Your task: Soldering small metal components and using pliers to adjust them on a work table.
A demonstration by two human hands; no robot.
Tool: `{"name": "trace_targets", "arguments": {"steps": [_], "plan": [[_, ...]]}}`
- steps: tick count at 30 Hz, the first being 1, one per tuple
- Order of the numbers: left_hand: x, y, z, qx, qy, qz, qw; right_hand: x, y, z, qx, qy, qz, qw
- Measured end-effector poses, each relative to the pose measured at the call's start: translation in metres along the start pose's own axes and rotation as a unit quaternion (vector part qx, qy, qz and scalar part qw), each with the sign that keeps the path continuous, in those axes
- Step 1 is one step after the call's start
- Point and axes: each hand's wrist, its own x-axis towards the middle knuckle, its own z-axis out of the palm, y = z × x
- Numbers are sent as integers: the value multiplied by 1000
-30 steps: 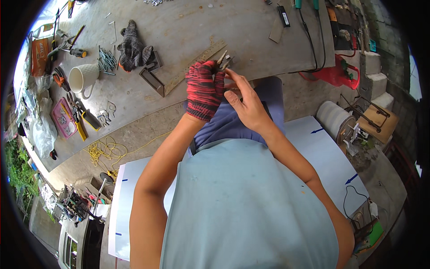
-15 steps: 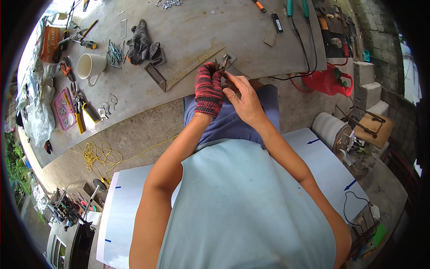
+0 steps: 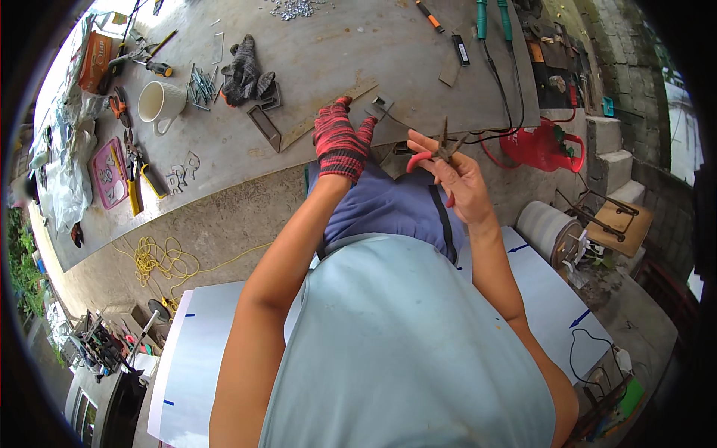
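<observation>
My left hand (image 3: 342, 143), in a red-and-black striped knit glove, rests at the near table edge with fingers and thumb apart, holding nothing. Bare, my right hand (image 3: 469, 187) is off to the right beyond that edge, gripping pliers (image 3: 444, 152) with red handles. Their dark jaws point away from me and stand apart. Just beyond my left hand lies an L-shaped metal square (image 3: 321, 118). A small plate with a short metal cylinder (image 3: 380, 105) sits right of the gloved fingers, and a thin cable or rod extends from it.
A grey glove (image 3: 243, 71), screws (image 3: 200, 88), a white mug (image 3: 160, 104) and a pink tray (image 3: 110, 175) occupy the table's left. Across the right side run black cables with green handles (image 3: 482, 19). A red gas cylinder (image 3: 541, 145) stands beyond the right edge.
My hands were together at the table edge and have parted. The right one has moved right with the pliers, while the gloved left fingers have spread.
</observation>
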Motion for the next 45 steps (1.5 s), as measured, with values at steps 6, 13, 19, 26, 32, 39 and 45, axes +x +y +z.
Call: {"name": "trace_targets", "arguments": {"steps": [6, 13, 19, 26, 32, 39, 45], "plan": [[23, 11, 30, 173, -27, 25, 984, -17, -6, -21, 43, -4, 132, 990], [29, 6, 36, 145, -28, 39, 988, -26, -14, -22, -338, 104, 172, 920], [30, 4, 33, 143, -36, 48, 988, 6, -25, -11, -373, 112, 146, 909], [28, 2, 33, 112, -28, 51, 992, 71, -16, 4, -523, 40, 132, 841], [31, -6, 40, 86, -33, 46, 995, 83, -19, 15, -542, 25, 151, 826], [28, -1, 40, -178, 4, 24, 984, 82, -18, 15, -531, 36, 134, 836], [27, 15, 14, -272, -25, -14, 962, 57, -45, 3, -454, 46, 137, 879]]}}
